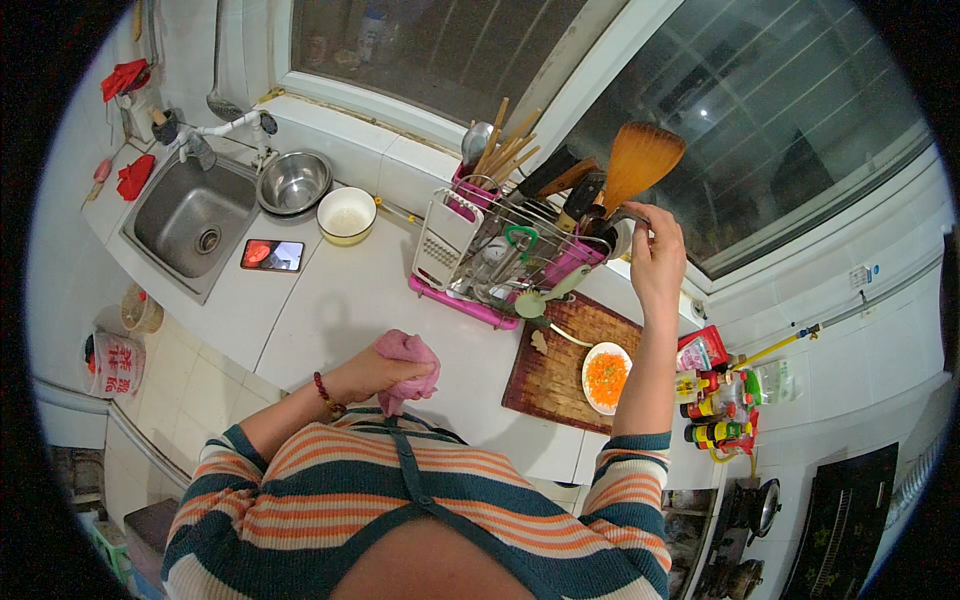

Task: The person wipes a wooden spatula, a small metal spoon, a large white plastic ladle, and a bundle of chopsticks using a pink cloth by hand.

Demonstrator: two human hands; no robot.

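My left hand (367,373) grips a crumpled pink cloth (409,364) above the counter's front edge. My right hand (658,244) reaches to the right end of a wire dish rack (499,259) with pink parts. Its fingers pinch the dark handle of a utensil (628,217), whose lower end is hidden among other utensils. Close to that hand, a broad wooden spatula (637,161) stands upright in the rack. A black-handled knife (551,171), chopsticks (504,146) and a white grater (448,236) are also held there. A light-green scrubbing brush (531,304) leans at the rack's front.
Below my right forearm, a white bowl of shredded carrot (606,377) sits on a brown cutting board (536,382). Sauce bottles (716,409) stand right. Leftward are a yellow bowl (346,215), metal bowls (294,182), a phone (272,256) and a sink (191,217).
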